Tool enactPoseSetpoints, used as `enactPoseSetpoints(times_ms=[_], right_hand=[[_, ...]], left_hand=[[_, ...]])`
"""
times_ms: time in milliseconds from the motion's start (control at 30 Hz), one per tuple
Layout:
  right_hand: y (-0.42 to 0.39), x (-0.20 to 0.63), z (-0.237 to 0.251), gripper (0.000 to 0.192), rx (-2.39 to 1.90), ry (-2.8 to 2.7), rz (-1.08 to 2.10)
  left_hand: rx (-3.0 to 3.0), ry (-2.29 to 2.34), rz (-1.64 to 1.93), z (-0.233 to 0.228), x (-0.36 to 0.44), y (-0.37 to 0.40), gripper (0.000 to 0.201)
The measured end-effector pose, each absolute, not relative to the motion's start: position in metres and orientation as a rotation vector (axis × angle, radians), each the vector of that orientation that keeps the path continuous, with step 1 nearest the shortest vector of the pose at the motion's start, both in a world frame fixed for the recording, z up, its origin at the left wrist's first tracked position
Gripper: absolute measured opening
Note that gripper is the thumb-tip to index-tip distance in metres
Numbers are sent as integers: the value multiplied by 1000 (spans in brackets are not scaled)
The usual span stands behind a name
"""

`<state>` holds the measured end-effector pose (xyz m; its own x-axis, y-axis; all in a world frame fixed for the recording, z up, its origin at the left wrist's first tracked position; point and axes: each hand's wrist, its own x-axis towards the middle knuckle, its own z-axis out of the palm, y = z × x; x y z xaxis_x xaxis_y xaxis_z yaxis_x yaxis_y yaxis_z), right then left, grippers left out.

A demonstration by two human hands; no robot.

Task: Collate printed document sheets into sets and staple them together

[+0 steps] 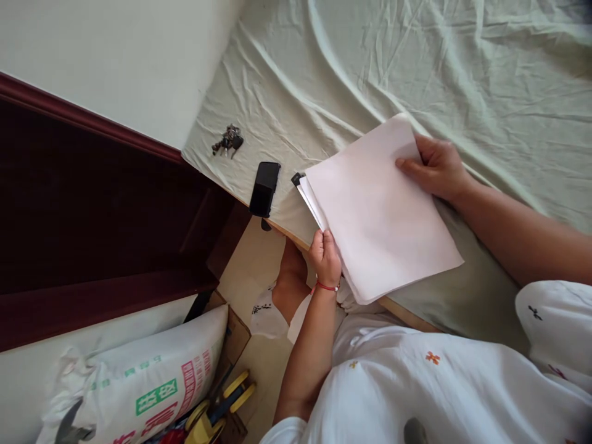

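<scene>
Fingers of the left hand pinch the near corner of a stack of white paper, thumb on top, a red band on the wrist just behind it. The right hand closes on the far edge of the same stack, thumb pressed flat on the top sheet and the other fingers hidden underneath. Both hands are therefore closed on the paper, which sits between them, tilted and partly resting on the bed, with its near corner hanging past the bed's edge above the person's lap.

As a judgement, the sheets look mostly gathered: the top page lies flat and covers the rest, but at the left hand's side 2 or 3 lower edges fan out a little, so squaring them is what remains. Nothing shows where the stack is meant to end up.

Just beyond the left hand, touching the fanned corner, a small dark object peeks out from under the paper; what it is cannot be told. Farther out on that side lies a black phone at the bed's edge, and beyond it a bunch of keys, well apart from the paper. Below the left forearm, on the floor, stands a printed sack beside yellow-handled tools. Wrinkled sheet stretches beyond the right hand.
</scene>
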<state>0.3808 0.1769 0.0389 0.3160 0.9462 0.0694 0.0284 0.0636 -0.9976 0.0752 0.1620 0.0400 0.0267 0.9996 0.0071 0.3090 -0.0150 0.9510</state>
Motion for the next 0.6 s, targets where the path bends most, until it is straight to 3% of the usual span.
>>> enactPoseSetpoints(times_ms=[267, 600], right_hand=[[172, 376, 52, 36, -1402, -1141, 867], [171, 370, 54, 28, -1426, -1108, 883]], left_hand=[[1474, 1400, 1036, 37, 75, 162, 51], [1607, 1477, 963, 42, 75, 160, 51]])
